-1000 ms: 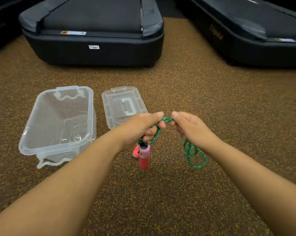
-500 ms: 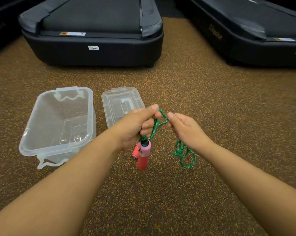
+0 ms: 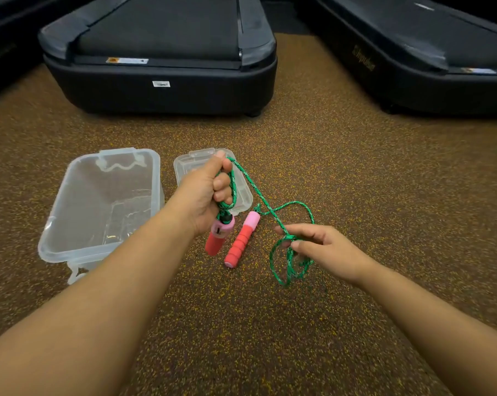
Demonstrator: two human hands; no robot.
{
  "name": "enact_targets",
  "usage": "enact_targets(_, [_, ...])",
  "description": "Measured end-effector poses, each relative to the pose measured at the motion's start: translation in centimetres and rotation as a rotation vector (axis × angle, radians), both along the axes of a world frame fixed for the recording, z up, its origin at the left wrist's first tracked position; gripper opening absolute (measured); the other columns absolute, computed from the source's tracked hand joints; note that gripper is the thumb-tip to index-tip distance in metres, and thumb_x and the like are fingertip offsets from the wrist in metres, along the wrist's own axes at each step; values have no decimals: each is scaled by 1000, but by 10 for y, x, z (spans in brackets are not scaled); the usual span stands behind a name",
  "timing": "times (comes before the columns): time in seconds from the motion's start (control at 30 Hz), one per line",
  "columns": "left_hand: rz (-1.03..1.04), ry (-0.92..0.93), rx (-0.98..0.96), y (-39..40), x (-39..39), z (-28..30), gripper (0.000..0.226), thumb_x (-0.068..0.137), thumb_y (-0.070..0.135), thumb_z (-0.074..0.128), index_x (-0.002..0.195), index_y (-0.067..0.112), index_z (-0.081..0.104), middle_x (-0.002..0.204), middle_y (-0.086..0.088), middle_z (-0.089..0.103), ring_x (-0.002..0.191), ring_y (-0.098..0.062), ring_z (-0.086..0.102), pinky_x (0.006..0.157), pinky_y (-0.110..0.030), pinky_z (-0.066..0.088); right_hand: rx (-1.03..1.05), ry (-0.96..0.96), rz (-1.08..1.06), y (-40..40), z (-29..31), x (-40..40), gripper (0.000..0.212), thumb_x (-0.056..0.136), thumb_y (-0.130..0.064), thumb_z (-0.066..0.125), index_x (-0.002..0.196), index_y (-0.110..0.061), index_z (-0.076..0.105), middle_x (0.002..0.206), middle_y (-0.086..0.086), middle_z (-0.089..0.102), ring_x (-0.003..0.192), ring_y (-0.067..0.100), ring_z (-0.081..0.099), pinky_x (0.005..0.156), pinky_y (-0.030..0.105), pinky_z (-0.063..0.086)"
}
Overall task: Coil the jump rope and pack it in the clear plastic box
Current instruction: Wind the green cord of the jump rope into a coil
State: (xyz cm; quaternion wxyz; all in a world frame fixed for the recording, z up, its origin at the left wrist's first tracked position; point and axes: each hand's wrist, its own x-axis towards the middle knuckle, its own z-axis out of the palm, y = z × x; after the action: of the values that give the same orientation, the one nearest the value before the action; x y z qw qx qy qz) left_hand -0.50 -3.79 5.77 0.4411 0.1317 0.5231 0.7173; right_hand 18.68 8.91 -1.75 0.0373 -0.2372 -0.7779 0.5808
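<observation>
The jump rope has a green braided cord (image 3: pixel 270 214) and two red-and-pink handles. My left hand (image 3: pixel 204 192) is shut on a few loops of cord, with one handle (image 3: pixel 218 234) hanging below the fist. The other handle (image 3: pixel 242 240) lies on the floor just right of it. My right hand (image 3: pixel 318 248) pinches the cord lower and to the right, where loose loops (image 3: pixel 288 262) dangle onto the floor. The clear plastic box (image 3: pixel 70 224) stands open and empty at the left.
The box's clear lid (image 3: pixel 243 192) lies on the speckled brown floor behind my left hand. A black treadmill (image 3: pixel 161 81) stands beyond the box, and another treadmill (image 3: pixel 413 67) at the right.
My hands have separated: the left rose toward the lid, the right dropped down and to the right along the cord. The second handle now lies in plain sight on the floor.
</observation>
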Motion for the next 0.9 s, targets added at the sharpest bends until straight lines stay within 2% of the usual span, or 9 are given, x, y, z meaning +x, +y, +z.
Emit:
enact_targets(0.13, [27,12,-25,-2,-2,-1,33,99,37,39,69,22,46,33,9,28,32,-3,24,46,-20,27,-115,92,-218,-4,-3,0,29,84,-3,64,113,-8,67,71,0,71,65,11,62,75,27,53])
enact_targets(0.3, [66,11,-44,-4,0,-6,33,98,35,41,69,22,47,34,9,29,32,-4,25,49,-22,26,-43,135,-434,-2,-8,-1,19,73,-2,75,79,-20,72,77,8,73,68,16,66,70,31,53])
enact_targets(0.4, [88,1,-37,-4,-2,-4,34,99,28,39,67,22,47,34,9,29,31,-4,24,49,-22,26,339,95,-408,6,-15,11,14,70,-9,80,72,-21,72,80,-1,71,74,12,65,71,27,52])
enact_targets(0.47, [72,14,-32,-3,-4,-1,33,99,29,39,67,22,46,34,9,29,31,-4,24,46,-20,26,653,4,-198,15,-20,20,12,71,-14,79,74,-21,71,81,-11,64,77,4,61,74,26,50])
enact_targets(0.53, [28,53,-51,-2,-3,0,32,99,31,40,69,22,47,34,10,29,32,-4,24,45,-20,27,736,-165,-38,22,-22,25,13,72,-20,79,79,-26,70,90,-15,59,83,5,59,83,32,52])
enact_targets(0.63, [-75,122,-97,2,4,-2,32,98,32,40,69,21,48,33,10,28,32,-5,23,45,-22,27,623,-234,-40,19,-11,18,30,73,-31,77,100,-33,66,107,-14,55,99,5,54,95,29,44])
enact_targets(0.73, [-171,155,-134,7,17,-5,33,99,31,40,69,19,49,33,9,29,31,-5,24,45,-22,25,546,22,-150,9,7,-3,29,83,-25,68,112,-28,63,103,-16,58,98,0,55,94,25,44])
enact_targets(0.8, [-214,146,-133,9,24,-8,33,99,31,40,69,18,48,32,8,30,29,-4,24,43,-22,23,426,143,-153,0,16,-20,33,90,-21,59,122,-27,59,113,-14,60,107,3,57,98,25,44])
enact_targets(0.9, [-245,129,-127,12,32,-11,34,99,32,40,69,17,48,31,8,30,27,-4,24,37,-17,26,202,236,-91,-13,25,-39,35,95,-10,49,130,-15,51,121,-8,59,111,-1,53,97,12,38])
